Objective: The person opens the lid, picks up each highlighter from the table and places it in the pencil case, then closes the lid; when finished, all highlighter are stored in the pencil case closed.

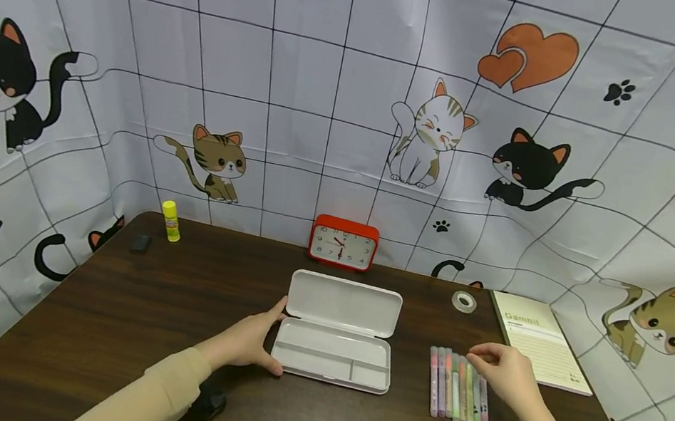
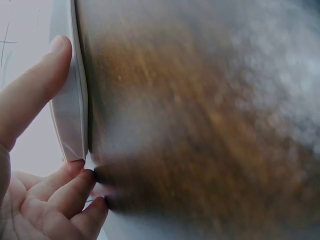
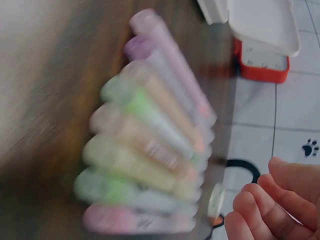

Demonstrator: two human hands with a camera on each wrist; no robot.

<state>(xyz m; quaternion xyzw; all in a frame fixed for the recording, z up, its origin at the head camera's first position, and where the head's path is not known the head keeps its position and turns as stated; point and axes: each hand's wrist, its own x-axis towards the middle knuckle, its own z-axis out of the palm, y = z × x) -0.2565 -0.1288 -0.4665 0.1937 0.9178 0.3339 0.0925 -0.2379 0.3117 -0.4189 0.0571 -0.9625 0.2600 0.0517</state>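
Observation:
A white pencil case lies with its lid raised at the middle of the table, its compartments facing up. My left hand grips its left end in the head view. In the left wrist view, the thumb lies along the case's side and the fingertips touch its corner. Several pastel marker pens lie side by side in a row to the right of the case. Over the far end of that row hovers my right hand, fingers loosely bent and holding nothing in the right wrist view.
A red clock stands behind the case. Toward the back right are a roll of tape and a notebook. A yellow glue stick and a small black object sit at the back left. Cat-patterned cloth hangs behind the table.

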